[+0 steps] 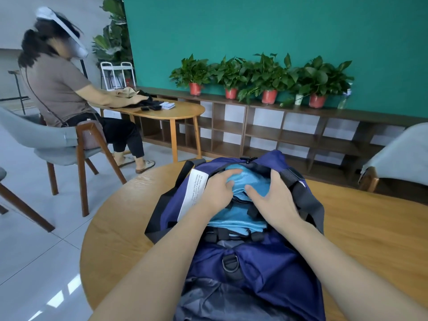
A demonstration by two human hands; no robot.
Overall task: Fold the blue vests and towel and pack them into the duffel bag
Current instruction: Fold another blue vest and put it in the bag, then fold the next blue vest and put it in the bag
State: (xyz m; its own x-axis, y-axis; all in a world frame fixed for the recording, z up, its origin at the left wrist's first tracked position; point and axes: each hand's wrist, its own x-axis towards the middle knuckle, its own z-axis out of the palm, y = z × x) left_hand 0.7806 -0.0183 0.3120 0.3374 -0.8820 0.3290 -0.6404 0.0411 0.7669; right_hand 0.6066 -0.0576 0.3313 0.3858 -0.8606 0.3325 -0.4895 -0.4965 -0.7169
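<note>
Both forearms reach forward over the navy nylon duffel bag (266, 262). The left hand (217, 188) and right hand (273, 200), fingers relaxed, press light-blue folded vests (236, 218) inside it, on a round wooden bench (370, 239) before a teal wall (278, 31).

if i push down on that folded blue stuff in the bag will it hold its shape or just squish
Probably squish: the blue folded fabric looks thin and mesh-like, bulging under the left hand and right hand. It likely springs back when released. The duffel bag itself sags, so it gives little support.
</note>
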